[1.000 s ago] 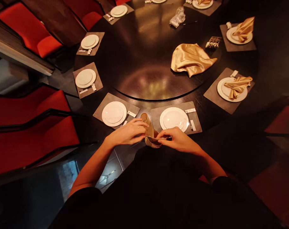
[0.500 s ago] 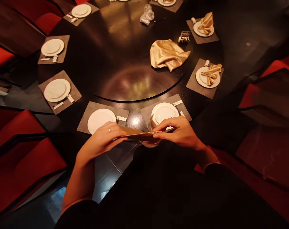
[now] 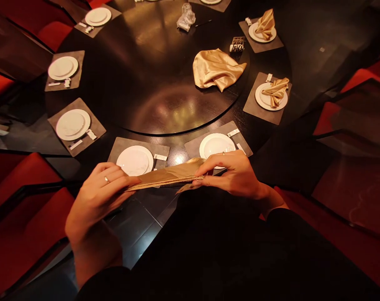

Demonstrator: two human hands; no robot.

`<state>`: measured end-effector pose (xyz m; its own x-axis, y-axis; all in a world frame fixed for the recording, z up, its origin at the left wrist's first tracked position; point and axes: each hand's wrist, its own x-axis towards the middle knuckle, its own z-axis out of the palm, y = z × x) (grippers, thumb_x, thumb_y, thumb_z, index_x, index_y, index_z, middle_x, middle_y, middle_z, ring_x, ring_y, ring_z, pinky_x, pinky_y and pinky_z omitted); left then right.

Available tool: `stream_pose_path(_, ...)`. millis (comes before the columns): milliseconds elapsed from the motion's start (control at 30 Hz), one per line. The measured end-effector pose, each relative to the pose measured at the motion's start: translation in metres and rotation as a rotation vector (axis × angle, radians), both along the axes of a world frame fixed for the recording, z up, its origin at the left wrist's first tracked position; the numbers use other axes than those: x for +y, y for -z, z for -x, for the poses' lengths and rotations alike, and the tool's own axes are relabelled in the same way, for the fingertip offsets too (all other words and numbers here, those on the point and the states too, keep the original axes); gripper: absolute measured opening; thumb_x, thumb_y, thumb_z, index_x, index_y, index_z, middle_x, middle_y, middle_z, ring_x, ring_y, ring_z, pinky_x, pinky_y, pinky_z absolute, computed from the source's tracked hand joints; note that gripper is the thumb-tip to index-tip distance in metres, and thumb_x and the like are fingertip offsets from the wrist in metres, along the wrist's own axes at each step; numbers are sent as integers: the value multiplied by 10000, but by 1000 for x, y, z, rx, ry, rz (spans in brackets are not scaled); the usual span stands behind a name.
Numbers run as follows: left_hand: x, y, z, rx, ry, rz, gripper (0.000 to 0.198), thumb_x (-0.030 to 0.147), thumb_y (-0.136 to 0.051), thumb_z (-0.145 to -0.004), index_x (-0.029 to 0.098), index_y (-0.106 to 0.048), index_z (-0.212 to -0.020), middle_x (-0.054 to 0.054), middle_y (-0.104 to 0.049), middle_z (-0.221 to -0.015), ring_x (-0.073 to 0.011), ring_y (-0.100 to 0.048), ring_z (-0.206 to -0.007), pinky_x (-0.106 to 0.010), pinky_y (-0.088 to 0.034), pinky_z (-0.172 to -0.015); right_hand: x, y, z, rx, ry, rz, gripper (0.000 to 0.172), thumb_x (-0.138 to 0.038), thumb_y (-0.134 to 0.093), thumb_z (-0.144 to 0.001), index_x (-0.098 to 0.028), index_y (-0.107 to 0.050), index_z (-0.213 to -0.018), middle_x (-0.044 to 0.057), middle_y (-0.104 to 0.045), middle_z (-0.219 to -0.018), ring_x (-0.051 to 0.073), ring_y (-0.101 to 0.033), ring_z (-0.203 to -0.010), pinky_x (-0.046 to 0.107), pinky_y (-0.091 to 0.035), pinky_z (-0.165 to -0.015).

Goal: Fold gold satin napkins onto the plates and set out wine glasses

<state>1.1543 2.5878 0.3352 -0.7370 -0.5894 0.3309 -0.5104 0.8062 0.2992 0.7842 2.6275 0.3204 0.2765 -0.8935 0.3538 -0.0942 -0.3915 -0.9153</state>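
Observation:
Between my hands a gold cloth napkin [image 3: 168, 174] is stretched, folded into a narrow layered strip. My left hand [image 3: 100, 192] pinches its left end, thumb beneath and fingers on top. At the other end my right hand [image 3: 232, 173] grips the gathered layers, with loose cloth showing behind and below the fingers. Just beyond the strip lie two white plates, the left plate [image 3: 135, 160] and the right plate [image 3: 216, 147], each on a grey placemat; the hands and cloth partly cover them.
More gold napkins lie heaped [image 3: 218, 69] on the dark turntable [image 3: 165, 104]. Folded napkins stand on the plates at right, one nearer [image 3: 276, 93], one farther [image 3: 265, 25]. Crumpled clear plastic [image 3: 186, 17] sits farther back. Red chairs [image 3: 30, 175] flank the table.
My left hand has moved left and toward me, drawing the napkin out into a longer strip. The right hand stays nearly in place. The whole view has shifted slightly.

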Motion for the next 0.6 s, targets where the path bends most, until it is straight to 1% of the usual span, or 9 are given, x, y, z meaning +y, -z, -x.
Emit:
stream_pose_path(67,4,0,-9,18,-36,-38,195,339,-696,-1045,355,-799,-1210,28,-645,-846,-184,-606,-762,-387,-550,-1039,-1,1,-2,-8,16,0,208,-374,-896,-924,-172,-848,-928,35,-794,-808,116,-673,-655,226,-566,-612)
stream_pose_path(133,9,-3,-14,64,-109,-74,274,329,-737,-1010,416,-808,-1260,37,-665,-849,-184,-622,-750,-400,-573,-930,-3,2,-4,-14,24,-2,220,-388,-897,-921,-175,-843,-911,32,-787,-804,117,-670,-663,232,-564,-614)
stream_pose_path(200,14,-10,-14,136,-212,-111,300,317,-782,-967,457,-830,-1228,46,-694,-863,-178,-641,-736,-398,-570,-796,-5,2,-5,-15,20,-6,225,-397,-899,-919,-180,-840,-903,29,-779,-800,121,-672,-682,239,-564,-627)
stream_pose_path(300,20,-19,-12,216,-330,-163,205,332,-808,-935,451,-868,-1091,61,-717,-864,-170,-681,-743,-374,-549,-673,-5,-1,-6,-24,19,-18,227,-404,-911,-905,-191,-836,-880,20,-771,-794,121,-668,-693,250,-559,-633)
stream_pose_path(367,22,-21,-16,231,-344,-180,112,344,-824,-919,411,-871,-995,73,-718,-835,-159,-693,-726,-350,-554,-639,-3,-4,-5,-28,45,-46,232,-405,-919,-895,-195,-829,-857,14,-770,-793,119,-664,-684,256,-555,-621)
stream_pose_path(433,18,-16,-25,254,-320,-165,26,346,-859,-889,354,-852,-913,82,-719,-803,-141,-690,-691,-313,-556,-612,-7,-5,-5,-38,80,-80,241,-407,-935,-874,-194,-826,-842,12,-774,-795,125,-673,-687,264,-556,-609)
stream_pose_path(500,0,-6,-35,289,-296,-133,112,353,-899,-851,285,-812,-836,81,-717,-781,-120,-686,-670,-281,-568,-630,-28,-1,-6,-61,105,-109,248,-402,-954,-848,-192,-823,-827,8,-778,-796,125,-680,-686,264,-554,-601)
stream_pose_path(567,-38,8,-43,310,-321,-89,236,397,-917,-826,202,-784,-809,71,-700,-765,-96,-683,-667,-299,-604,-729,-71,9,-10,-91,105,-122,278,-383,-980,-806,-166,-807,-820,-4,-776,-788,110,-678,-682,252,-558,-621)
stream_pose_path(600,-64,16,-45,319,-386,-51,324,439,-908,-826,143,-776,-816,62,-687,-757,-81,-674,-663,-343,-616,-795,-100,15,-13,-101,105,-120,310,-378,-985,-789,-139,-791,-825,-13,-768,-779,96,-674,-679,244,-563,-647)
